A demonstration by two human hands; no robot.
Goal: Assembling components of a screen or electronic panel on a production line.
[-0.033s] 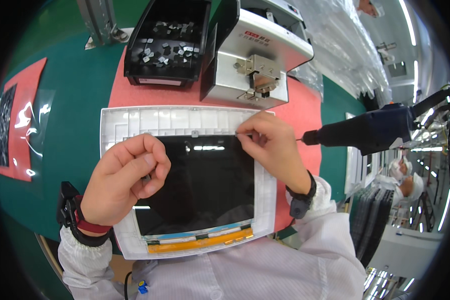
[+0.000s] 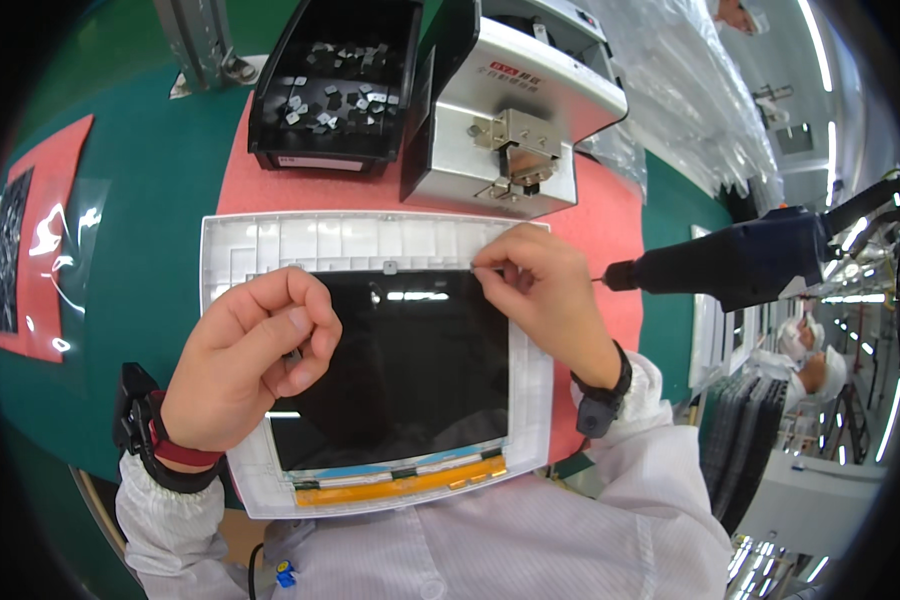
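A white plastic frame [image 2: 540, 400] lies flat before me, with a dark display panel [image 2: 400, 370] set in it. Along the panel's near edge runs an orange strip [image 2: 400, 484]. One small metal clip [image 2: 390, 267] sits at the middle of the panel's far edge. My right hand [image 2: 540, 285] is closed in a pinch at the far right corner of the panel; whatever is between its fingertips is mostly hidden. Over the panel's left side, my left hand [image 2: 260, 350] is curled closed, with a small dark bit showing between the fingers, too hidden to name.
A black bin [image 2: 335, 140] of small metal pieces stands behind the frame, beside a silver-and-black machine [image 2: 450, 150]. An electric screwdriver [image 2: 720, 262] points in from the right, its tip near my right hand. Far left, a pink mat [image 2: 75, 160] holds a dark panel.
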